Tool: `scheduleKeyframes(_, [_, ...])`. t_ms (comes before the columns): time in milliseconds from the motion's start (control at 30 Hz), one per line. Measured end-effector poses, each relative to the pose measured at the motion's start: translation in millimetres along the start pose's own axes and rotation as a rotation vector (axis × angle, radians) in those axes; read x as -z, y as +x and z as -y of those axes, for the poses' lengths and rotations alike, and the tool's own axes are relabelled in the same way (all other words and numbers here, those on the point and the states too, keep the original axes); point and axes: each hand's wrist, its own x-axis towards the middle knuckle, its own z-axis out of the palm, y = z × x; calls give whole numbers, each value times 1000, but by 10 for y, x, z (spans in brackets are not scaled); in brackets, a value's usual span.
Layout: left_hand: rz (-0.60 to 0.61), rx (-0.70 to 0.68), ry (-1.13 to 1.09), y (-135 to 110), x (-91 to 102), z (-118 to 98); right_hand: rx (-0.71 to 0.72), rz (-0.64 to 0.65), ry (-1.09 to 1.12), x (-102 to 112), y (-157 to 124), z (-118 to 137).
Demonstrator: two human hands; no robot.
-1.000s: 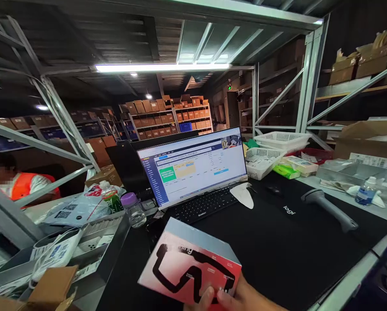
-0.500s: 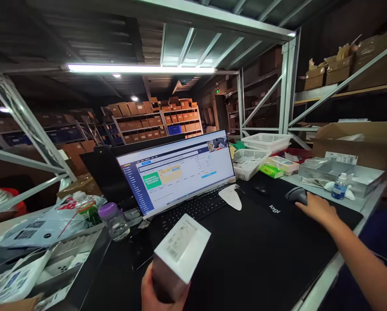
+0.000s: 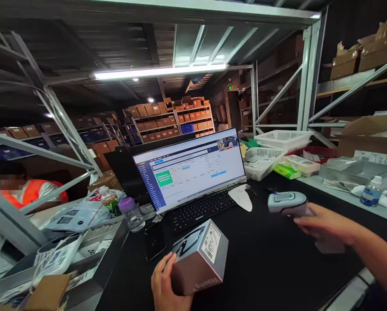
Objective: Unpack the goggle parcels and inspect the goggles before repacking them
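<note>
My left hand (image 3: 166,285) is wrapped round a grey product box (image 3: 200,255) with a barcode label on its end face, held just above the black desk mat (image 3: 261,259) at the bottom centre. My right hand (image 3: 323,223) grips the handle of a grey barcode scanner (image 3: 287,203) lifted off the mat on the right, its head pointing left toward the box. Behind them a black keyboard (image 3: 200,206) lies in front of a lit monitor (image 3: 190,168).
White baskets (image 3: 277,147) and green packets stand behind the scanner. A metal tray (image 3: 352,170) with a small bottle (image 3: 370,192) is at the right. Bottles (image 3: 131,211), mail bags and a tray of labels crowd the left. A person in an orange vest (image 3: 28,190) sits far left.
My right hand has picked the scanner up off the mat and aimed it left. My left hand has turned the box so its barcode end faces the scanner.
</note>
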Motion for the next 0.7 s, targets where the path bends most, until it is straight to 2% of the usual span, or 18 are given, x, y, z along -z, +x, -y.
scheduleKeyframes(100, [-15,-68,24,25,47,-59,-68,189,30,-522,-262,199])
scheduleKeyframes(133, [-15,-88,30,37,63,-84,-131,261,21,-665,-345,238])
scheduleKeyframes(200, [-10,-123,28,58,88,-132,-232,341,22,-861,-468,247])
scheduleKeyframes(267, [-3,-134,11,67,97,-161,-288,350,47,-941,-527,173])
scheduleKeyframes(400, [2,-151,-16,40,66,-134,-223,289,136,-920,-555,-34])
scheduleKeyframes(533, [11,-174,-7,-13,25,-48,-209,244,145,-797,-572,-68])
scheduleKeyframes(600, [28,-164,8,-33,20,-26,-152,137,82,-650,-522,-53])
scheduleKeyframes(700, [43,-160,28,-48,25,-34,-67,-44,-36,-270,-271,-145])
